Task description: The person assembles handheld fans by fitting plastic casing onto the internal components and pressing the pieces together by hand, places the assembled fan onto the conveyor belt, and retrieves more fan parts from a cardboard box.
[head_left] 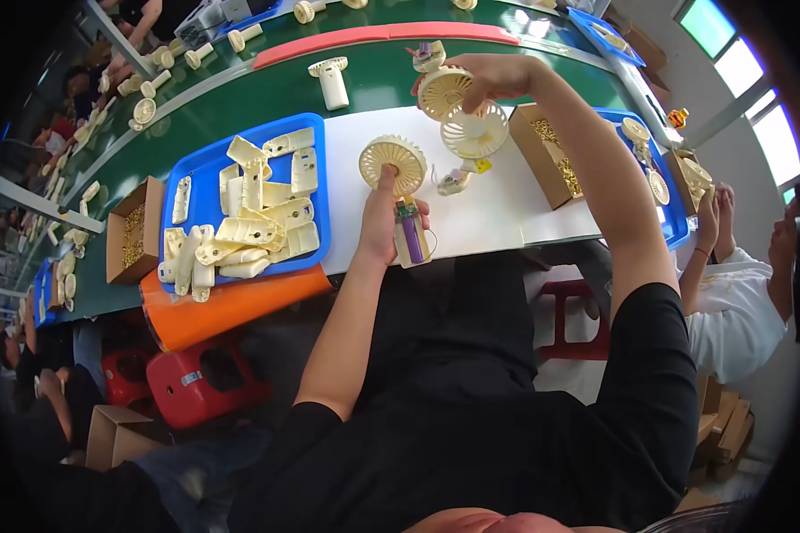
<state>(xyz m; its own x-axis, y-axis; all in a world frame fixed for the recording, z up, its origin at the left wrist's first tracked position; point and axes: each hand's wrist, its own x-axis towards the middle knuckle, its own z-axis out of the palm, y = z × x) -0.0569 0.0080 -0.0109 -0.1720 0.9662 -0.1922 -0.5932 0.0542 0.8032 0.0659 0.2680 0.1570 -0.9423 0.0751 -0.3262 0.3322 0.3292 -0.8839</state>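
Observation:
My left hand (pixel 380 224) is closed round a cream handheld fan (pixel 393 165), its thumb on the round grille. The fan's handle is uncovered, showing a purple battery cell (pixel 412 238) and a small green circuit board. Farther off, my right hand (pixel 498 78) grips a cream round fan grille (pixel 444 92); its far fingers are partly hidden. Just below that hand lies a round, see-through fan cover (pixel 484 135) on the white work surface (pixel 498 213). A small cream motor part (pixel 454 182) with wires and a yellow piece rests between the two hands.
On the left, a blue tray (pixel 322 191) holds many cream handle shells, beside a cardboard box (pixel 116 244) of small brass-coloured parts. Another such box (pixel 526 147) stands right. A fan (pixel 332 87) lies on the green belt (pixel 280 93). A person in white (pixel 733 311) works at the right.

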